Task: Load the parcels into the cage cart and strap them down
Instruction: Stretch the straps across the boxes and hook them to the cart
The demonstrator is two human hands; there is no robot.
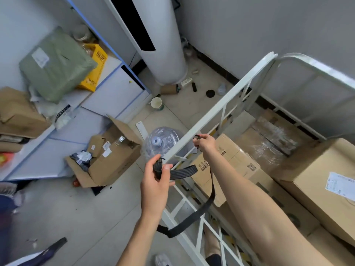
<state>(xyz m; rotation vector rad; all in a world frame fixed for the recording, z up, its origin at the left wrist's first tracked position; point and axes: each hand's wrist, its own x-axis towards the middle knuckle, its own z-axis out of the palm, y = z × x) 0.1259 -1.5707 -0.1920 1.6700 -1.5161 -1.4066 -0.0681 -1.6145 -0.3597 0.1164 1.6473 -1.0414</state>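
Observation:
A white metal cage cart (221, 104) stands on the right with several cardboard parcels (236, 160) inside it, one large box (326, 181) at the near right. My left hand (155, 181) grips one end of a flat black strap (203, 210) just outside the cart's top rail. The strap hangs in a loop down the cart's side. My right hand (205, 144) reaches over the rail and pinches the strap's other end, a small black hook, against the rail.
An open cardboard box (113, 156) of scraps and a clear water jug (163, 141) sit on the floor left of the cart. White shelves (99, 104) at left hold a green parcel (55, 64) and boxes. A white column unit (163, 45) stands behind. Litter lies on the floor.

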